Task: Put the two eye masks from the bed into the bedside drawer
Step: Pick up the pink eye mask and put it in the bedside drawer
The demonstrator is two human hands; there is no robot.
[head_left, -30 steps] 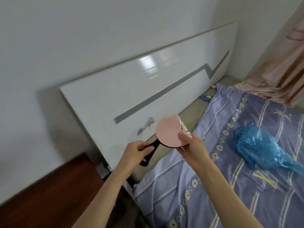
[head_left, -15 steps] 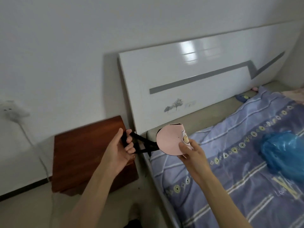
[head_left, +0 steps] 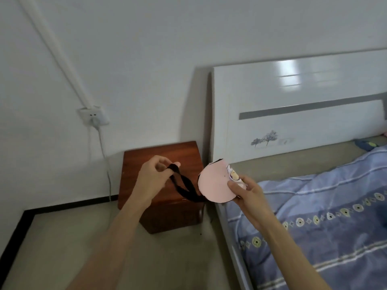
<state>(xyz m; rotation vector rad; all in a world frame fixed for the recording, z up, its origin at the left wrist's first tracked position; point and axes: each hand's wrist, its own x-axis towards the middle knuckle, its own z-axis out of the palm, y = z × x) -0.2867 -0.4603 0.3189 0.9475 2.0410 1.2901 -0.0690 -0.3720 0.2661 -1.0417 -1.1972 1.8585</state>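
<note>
Above the wooden bedside cabinet [head_left: 161,185], left to right: left hand [head_left: 154,177], fingers pinched shut on the black strap [head_left: 184,185]; pink eye mask [head_left: 213,183] held in the air beside the bed [head_left: 314,216]; right hand [head_left: 247,191] closed on its printed edge. Mask is folded, flat face toward the viewer, strap stretched leftward, long axis roughly level. Step: carrying to the drawer. Next likely needs one hand freed to pull the drawer, which looks closed. Second mask: cannot tell.

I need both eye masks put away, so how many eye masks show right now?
1 clearly: the pink eye mask, pinched by the right hand while the left hand holds its black strap, above the bedside cabinet. A second may be folded behind it.
</note>
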